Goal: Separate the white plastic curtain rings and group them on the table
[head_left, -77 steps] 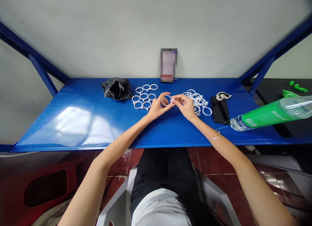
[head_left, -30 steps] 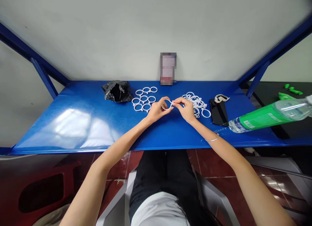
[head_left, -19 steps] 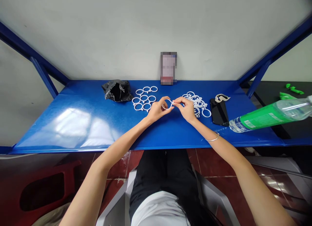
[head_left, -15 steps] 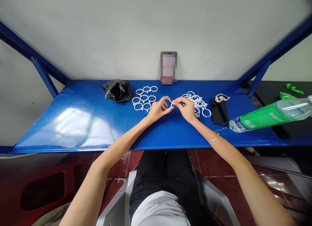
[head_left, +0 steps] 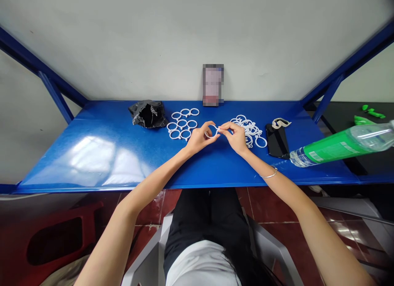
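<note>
A white plastic curtain ring (head_left: 217, 130) is held up between my two hands above the blue table. My left hand (head_left: 198, 139) curls its thumb and fingers around the ring's left side. On the right edge of the same ring, my right hand (head_left: 237, 139) pinches with thumb and fingertips; the small part under the fingertips is mostly hidden. Beside my left hand, several white rings (head_left: 182, 123) lie spread in loose rows. Behind and to the right of my right hand is a tangled heap of similar rings (head_left: 253, 130).
A crumpled black plastic bag (head_left: 149, 114) stands open at the back left. A blurred-out upright phone (head_left: 212, 85) leans on the wall. At the right are a black phone (head_left: 278, 143), a beige coiled item (head_left: 280, 123) and a green-labelled bottle (head_left: 335, 147) on the blue table (head_left: 129, 142).
</note>
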`<state>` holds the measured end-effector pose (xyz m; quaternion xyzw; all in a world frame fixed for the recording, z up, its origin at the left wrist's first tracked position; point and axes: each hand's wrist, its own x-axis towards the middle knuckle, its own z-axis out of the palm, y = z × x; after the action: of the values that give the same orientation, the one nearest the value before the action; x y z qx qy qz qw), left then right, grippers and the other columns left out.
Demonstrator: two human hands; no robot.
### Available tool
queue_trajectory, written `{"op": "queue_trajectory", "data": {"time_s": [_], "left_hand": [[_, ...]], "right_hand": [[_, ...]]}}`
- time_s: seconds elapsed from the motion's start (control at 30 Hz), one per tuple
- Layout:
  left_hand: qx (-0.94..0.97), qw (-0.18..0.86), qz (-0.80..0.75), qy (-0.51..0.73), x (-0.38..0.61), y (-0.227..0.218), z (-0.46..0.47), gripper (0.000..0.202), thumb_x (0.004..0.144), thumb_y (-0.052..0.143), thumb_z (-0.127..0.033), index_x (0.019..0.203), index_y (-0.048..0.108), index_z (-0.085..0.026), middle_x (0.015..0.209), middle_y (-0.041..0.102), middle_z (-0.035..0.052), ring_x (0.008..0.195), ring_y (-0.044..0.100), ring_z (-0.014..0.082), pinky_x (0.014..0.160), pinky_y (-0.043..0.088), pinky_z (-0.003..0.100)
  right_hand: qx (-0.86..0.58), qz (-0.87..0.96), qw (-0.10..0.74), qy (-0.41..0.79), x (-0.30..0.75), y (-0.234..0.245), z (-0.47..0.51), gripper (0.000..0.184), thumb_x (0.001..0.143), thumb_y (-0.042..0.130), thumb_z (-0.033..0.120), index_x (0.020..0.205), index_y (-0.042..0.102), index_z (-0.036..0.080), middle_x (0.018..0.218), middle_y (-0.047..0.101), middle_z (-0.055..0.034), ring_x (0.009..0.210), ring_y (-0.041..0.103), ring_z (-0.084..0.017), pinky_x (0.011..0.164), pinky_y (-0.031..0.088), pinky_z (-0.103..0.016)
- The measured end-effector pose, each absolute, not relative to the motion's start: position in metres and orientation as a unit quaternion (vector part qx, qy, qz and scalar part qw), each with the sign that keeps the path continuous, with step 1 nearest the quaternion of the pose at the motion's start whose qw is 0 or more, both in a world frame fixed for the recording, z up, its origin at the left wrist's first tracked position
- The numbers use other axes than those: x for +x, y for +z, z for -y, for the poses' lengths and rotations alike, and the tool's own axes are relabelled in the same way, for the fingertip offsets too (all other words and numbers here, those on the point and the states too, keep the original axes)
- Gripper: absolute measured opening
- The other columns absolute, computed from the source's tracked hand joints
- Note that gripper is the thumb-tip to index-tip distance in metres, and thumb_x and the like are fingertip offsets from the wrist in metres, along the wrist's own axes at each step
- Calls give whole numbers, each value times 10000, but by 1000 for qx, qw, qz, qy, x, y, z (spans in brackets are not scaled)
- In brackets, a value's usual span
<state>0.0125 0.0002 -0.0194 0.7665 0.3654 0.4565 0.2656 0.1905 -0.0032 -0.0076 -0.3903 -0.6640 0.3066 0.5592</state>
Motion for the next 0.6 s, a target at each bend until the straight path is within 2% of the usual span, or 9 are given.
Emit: {"op": "queue_trajectory", "data": {"time_s": [0.6], "left_hand": [[775, 253, -353, 459, 12, -20, -1, 389, 867, 661, -440, 1124, 561, -165, 631, 584, -61, 510, 538, 57, 537, 455, 144]], "right_hand": [[-384, 674, 563, 286, 191, -10, 2, 254, 833, 735, 432, 715, 696, 210, 777, 724, -32, 746, 679, -192, 734, 542, -345]]}}
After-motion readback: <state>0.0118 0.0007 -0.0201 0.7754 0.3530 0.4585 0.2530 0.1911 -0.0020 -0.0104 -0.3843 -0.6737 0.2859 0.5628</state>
